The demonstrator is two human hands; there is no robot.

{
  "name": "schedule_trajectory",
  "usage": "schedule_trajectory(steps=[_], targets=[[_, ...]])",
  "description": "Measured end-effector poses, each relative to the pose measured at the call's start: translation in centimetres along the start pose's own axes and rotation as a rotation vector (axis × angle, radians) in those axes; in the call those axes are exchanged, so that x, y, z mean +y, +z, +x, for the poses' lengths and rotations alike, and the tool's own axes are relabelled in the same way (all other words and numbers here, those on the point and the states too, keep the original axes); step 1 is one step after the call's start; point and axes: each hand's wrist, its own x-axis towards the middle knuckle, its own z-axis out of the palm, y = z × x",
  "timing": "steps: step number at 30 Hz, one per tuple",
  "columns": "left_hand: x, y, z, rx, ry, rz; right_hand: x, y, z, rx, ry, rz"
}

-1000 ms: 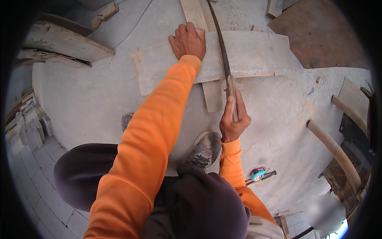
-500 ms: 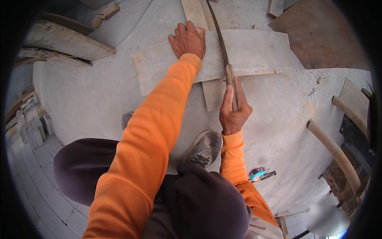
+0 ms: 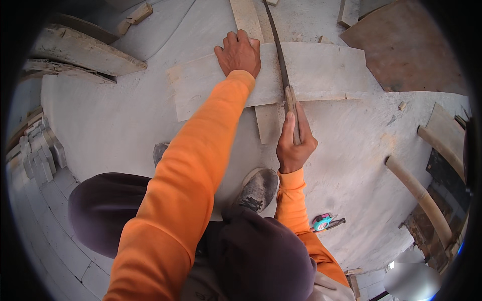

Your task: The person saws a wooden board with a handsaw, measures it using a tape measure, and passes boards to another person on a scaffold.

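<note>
A wide, pale wooden board lies crosswise in front of me, resting on a narrower plank that shows beyond its near and far edges. My left hand bears down on the board left of the saw, its fingers curled at the far edge; the fingertips are hidden. In my right hand is the wooden handle of a handsaw, with thumb and forefinger stretched along it. The dark, narrow blade crosses the board and points away from me.
My shoe stands near the plank. A turquoise tape measure lies to the right beside a dark-handled tool. Planks lean at the left, a brown sheet lies far right, and curved pipes stick out at the right.
The view has turned slightly. Both hands keep their hold on the board and the saw, and the saw has barely shifted along the cut.
</note>
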Motion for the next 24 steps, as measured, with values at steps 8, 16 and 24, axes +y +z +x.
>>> schedule_trajectory(steps=[8, 16, 24], targets=[[0.1, -0.8, 0.4, -0.095, -0.029, 0.010, 2.9, -8.8, -15.0, -0.070, 0.073, -0.154], [-0.8, 0.3, -0.2, -0.010, -0.025, 0.028, 1.1, -0.7, -1.3, -0.043, -0.040, -0.038], [-0.3, -0.3, 0.5, 0.015, -0.009, -0.009, 3.0, -5.8, -10.9, -0.020, 0.032, -0.123]])
